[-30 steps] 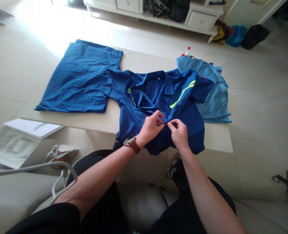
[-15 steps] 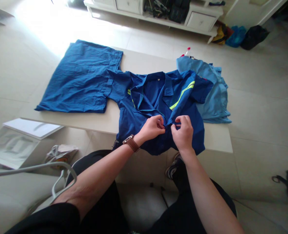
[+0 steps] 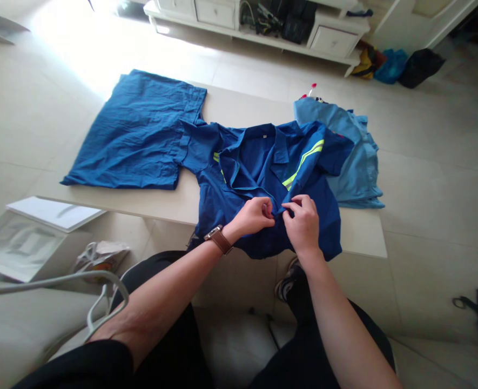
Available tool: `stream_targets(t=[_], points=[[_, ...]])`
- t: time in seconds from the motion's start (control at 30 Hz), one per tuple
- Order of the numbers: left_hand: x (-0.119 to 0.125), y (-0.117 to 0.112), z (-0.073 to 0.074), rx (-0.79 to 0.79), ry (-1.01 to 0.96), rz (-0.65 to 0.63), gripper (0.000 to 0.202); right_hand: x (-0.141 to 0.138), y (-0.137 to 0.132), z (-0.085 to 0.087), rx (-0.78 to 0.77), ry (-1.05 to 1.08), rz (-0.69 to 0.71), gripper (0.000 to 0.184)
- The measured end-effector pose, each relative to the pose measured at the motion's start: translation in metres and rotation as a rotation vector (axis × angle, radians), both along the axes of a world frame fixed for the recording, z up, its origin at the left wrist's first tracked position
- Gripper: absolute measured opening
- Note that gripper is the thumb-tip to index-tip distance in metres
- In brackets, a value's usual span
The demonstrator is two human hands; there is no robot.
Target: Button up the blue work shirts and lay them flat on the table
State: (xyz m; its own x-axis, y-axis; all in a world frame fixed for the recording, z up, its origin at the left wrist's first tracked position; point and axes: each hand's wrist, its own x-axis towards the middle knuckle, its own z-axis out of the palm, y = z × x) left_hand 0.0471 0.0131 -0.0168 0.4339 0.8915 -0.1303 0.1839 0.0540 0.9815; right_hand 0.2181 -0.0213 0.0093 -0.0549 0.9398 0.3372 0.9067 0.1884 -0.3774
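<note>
A dark blue short-sleeved shirt [image 3: 239, 216] with yellow-green stripes lies front up, its collar spread at the far side and its lower part hanging over the near edge of the low table [image 3: 364, 237]. At the middle of its front opening, my left hand [image 3: 257, 215] pinches one edge with closed fingers. Close beside it, my right hand [image 3: 302, 221] grips the other edge between thumb and fingers. Whatever lies between the fingertips, such as a button, is too small to make out.
Folded blue cloth [image 3: 137, 135] covers the table's left end, touching the shirt's sleeve. Light blue garments [image 3: 360, 167] lie at the right, with a red-capped bottle [image 3: 312, 90] behind them. A white cabinet [image 3: 218, 13] stands across the floor. A white box [image 3: 40, 232] is at the left.
My right hand has shifted slightly left, closer to my left hand, at the shirt front. Both hands keep hold of the cloth. The whole view has moved slightly.
</note>
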Motion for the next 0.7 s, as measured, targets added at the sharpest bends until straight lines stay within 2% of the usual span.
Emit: stream_targets(t=[0.07, 0.17, 0.33, 0.4, 0.47, 0.53, 0.6, 0.7], points=[[-0.001, 0.001, 0.002, 0.004, 0.015, -0.008, 0.021, 0.003, 0.000, 0.003, 0.012, 0.020, 0.033, 0.026], [-0.002, 0.002, 0.007, -0.023, 0.048, 0.027, 0.025, 0.012, 0.000, 0.008, -0.019, 0.163, 0.065, 0.023], [-0.001, 0.001, 0.014, -0.052, 0.108, 0.065, 0.029, 0.026, 0.001, 0.011, -0.015, 0.379, -0.138, 0.012], [0.000, 0.000, 0.015, -0.041, 0.101, 0.041, 0.028, 0.026, 0.002, 0.010, 0.044, 0.317, -0.161, 0.015], [0.001, -0.002, 0.014, -0.029, 0.089, 0.011, 0.027, 0.023, 0.003, 0.009, 0.084, 0.166, -0.078, 0.027], [0.002, -0.004, 0.013, -0.022, 0.081, -0.020, 0.027, 0.020, 0.004, 0.008, 0.059, 0.032, 0.010, 0.038], [0.003, -0.005, 0.012, -0.007, 0.085, -0.036, 0.027, 0.019, 0.004, 0.005, 0.011, -0.028, 0.019, 0.037], [0.003, -0.005, 0.010, -0.013, 0.112, -0.027, 0.026, 0.022, 0.006, 0.000, -0.034, -0.055, -0.044, 0.028]])
